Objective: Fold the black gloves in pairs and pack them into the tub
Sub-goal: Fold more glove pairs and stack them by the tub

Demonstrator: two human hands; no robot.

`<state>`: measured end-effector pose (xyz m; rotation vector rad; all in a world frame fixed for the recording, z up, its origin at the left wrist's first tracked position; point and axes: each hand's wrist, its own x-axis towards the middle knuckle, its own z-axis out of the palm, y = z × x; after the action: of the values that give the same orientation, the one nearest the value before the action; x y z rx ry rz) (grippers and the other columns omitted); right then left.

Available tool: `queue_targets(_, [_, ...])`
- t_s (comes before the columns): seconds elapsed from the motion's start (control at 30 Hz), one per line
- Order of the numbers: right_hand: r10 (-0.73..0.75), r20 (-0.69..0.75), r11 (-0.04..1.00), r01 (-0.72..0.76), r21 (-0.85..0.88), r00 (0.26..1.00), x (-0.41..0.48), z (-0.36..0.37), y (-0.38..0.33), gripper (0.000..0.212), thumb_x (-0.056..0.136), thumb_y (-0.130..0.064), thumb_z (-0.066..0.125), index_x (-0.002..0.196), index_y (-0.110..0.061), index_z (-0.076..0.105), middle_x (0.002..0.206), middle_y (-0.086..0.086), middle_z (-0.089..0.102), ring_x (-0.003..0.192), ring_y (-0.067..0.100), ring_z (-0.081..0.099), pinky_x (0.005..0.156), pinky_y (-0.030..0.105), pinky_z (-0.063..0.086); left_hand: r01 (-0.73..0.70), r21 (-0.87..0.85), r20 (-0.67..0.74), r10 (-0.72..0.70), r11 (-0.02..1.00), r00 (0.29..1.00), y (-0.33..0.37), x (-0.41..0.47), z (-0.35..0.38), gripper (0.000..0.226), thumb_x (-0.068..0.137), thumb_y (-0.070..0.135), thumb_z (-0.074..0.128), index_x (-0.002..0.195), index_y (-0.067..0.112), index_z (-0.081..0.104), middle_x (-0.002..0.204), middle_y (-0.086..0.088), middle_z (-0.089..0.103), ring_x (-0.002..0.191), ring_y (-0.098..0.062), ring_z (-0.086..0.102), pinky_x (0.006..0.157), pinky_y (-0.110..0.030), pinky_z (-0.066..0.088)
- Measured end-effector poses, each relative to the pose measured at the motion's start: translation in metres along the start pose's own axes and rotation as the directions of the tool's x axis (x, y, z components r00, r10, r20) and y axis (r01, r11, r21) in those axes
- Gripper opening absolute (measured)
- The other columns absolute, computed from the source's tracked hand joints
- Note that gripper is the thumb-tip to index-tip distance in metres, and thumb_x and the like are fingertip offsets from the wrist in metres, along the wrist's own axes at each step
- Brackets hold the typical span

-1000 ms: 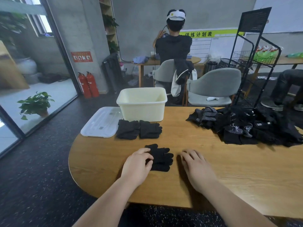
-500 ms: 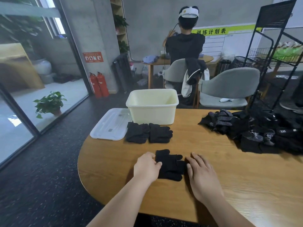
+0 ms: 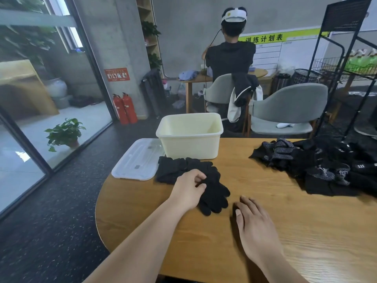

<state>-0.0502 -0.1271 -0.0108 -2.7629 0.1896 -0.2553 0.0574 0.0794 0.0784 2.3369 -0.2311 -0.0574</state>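
Left hand [image 3: 188, 190]: fingers and thumb curled, pinching one end of the held glove pair [image 3: 216, 194], the end opposite its glove fingers. Whether the pair is lifted or lies on the wood cannot be told.

Right hand [image 3: 254, 227]: palm down on the wood, fingers straight and slack, holding nothing. It sits just beside the dangling fingertips of the held glove pair, on their near right, not touching them.

Table [image 3: 285, 231]: rounded wooden top, bearing all items below.

Glove pile [image 3: 318, 168]: loose black gloves, some with dotted or printed patches, heaped at the far right of the table, well apart from both hands.

Tub [image 3: 191, 146]: cream plastic, rectangular, upright at the far edge, beyond the left hand; nothing visible inside from this angle.

Lid [image 3: 134, 162]: translucent white, flat on the table, just left of the tub.

Second folded pair [image 3: 171, 170]: black, lying against the tub's near wall, just beyond the left hand and meeting the held glove pair at its far end.
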Motion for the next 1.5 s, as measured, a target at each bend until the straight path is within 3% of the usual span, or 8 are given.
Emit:
queue_targets(0.13, [0.002,0.007,1.0,-0.002,0.011,1.0,0.001,0.001,0.0,0.07,0.107,-0.054,-0.002,0.154,-0.035,0.046,0.168,-0.015,0.03,0.158,0.011,0.014,0.128,0.033,0.019,-0.082,-0.152,-0.008,0.081,0.985,0.997,0.017,0.03,-0.012,0.02,0.099,0.021,0.074,0.112,0.036,0.068,0.113,0.016,0.07,0.112,-0.004,0.066,0.103,-0.024,0.051])
queue_targets(0.27, [0.008,-0.005,1.0,-0.008,0.009,1.0,0.004,0.002,0.0,0.079,0.1,-0.06,-0.005,0.152,-0.035,0.05,0.167,-0.016,0.032,0.158,0.01,0.016,0.128,0.036,0.024,0.008,-0.271,-0.146,-0.049,0.963,0.988,0.021,0.058,-0.016,0.026,0.101,0.02,0.071,0.122,0.035,0.063,0.115,0.015,0.069,0.111,-0.008,0.066,0.099,-0.026,0.051])
queue_targets(0.4, [0.014,0.009,1.0,-0.014,-0.002,1.0,0.007,0.003,0.0,0.081,0.098,-0.062,-0.008,0.152,-0.038,0.048,0.168,-0.018,0.029,0.158,0.009,0.014,0.127,0.036,0.024,0.134,-0.057,-0.153,-0.142,0.989,0.978,0.0,0.065,-0.003,0.05,0.103,0.012,0.062,0.148,0.029,0.049,0.133,0.0,0.063,0.11,-0.017,0.061,0.092,-0.03,0.053])
queue_targets(0.77, [0.006,-0.016,1.0,-0.006,-0.004,1.0,0.006,0.006,0.0,0.072,0.102,-0.062,0.008,0.145,-0.034,0.058,0.162,-0.014,0.043,0.156,0.012,0.026,0.123,0.038,0.032,0.02,0.165,-0.233,0.02,0.986,0.972,-0.022,0.065,0.011,0.045,0.108,0.017,0.057,0.152,0.022,0.055,0.146,-0.002,0.055,0.135,-0.021,0.051,0.113,-0.034,0.045])
queue_targets(1.0, [-0.001,-0.026,1.0,0.001,-0.008,1.0,0.006,0.007,0.001,0.067,0.102,-0.061,0.013,0.143,-0.034,0.06,0.161,-0.014,0.044,0.155,0.012,0.027,0.122,0.039,0.033,0.004,0.637,-0.239,0.193,0.771,0.952,-0.025,0.06,0.019,0.04,0.102,0.021,0.058,0.142,0.023,0.057,0.153,-0.004,0.039,0.139,-0.027,0.032,0.115,-0.036,0.03])
queue_targets(1.1, [0.006,-0.032,1.0,-0.006,-0.005,0.999,0.006,0.009,0.001,0.068,0.102,-0.061,0.013,0.142,-0.034,0.061,0.16,-0.014,0.045,0.155,0.012,0.027,0.122,0.038,0.033,-0.179,0.668,-0.091,0.318,0.722,0.944,-0.023,0.062,0.024,0.052,0.111,0.034,0.04,0.16,0.018,0.037,0.169,-0.006,0.026,0.156,-0.027,0.021,0.13,-0.04,0.016])
queue_targets(1.23, [0.007,-0.043,1.0,-0.008,-0.012,0.999,0.007,0.012,0.002,0.065,0.102,-0.059,0.017,0.139,-0.034,0.064,0.158,-0.011,0.049,0.153,0.013,0.032,0.119,0.039,0.036,-0.222,0.665,0.202,0.115,0.713,0.973,-0.033,0.064,0.035,0.085,0.109,0.064,0.029,0.169,0.016,-0.006,0.177,-0.003,-0.012,0.163,-0.022,-0.011,0.133,-0.041,0.002])
queue_targets(1.5, [0.0,-0.017,1.0,0.0,-0.021,1.0,0.006,0.004,-0.004,0.072,0.099,-0.062,0.006,0.149,-0.039,0.052,0.166,-0.016,0.034,0.157,0.01,0.019,0.125,0.034,0.022,-0.188,0.711,0.163,0.102,0.677,0.981,-0.035,0.07,0.042,0.074,0.114,0.052,0.027,0.168,0.017,-0.009,0.177,-0.004,-0.011,0.164,-0.021,-0.007,0.133,-0.038,0.006])
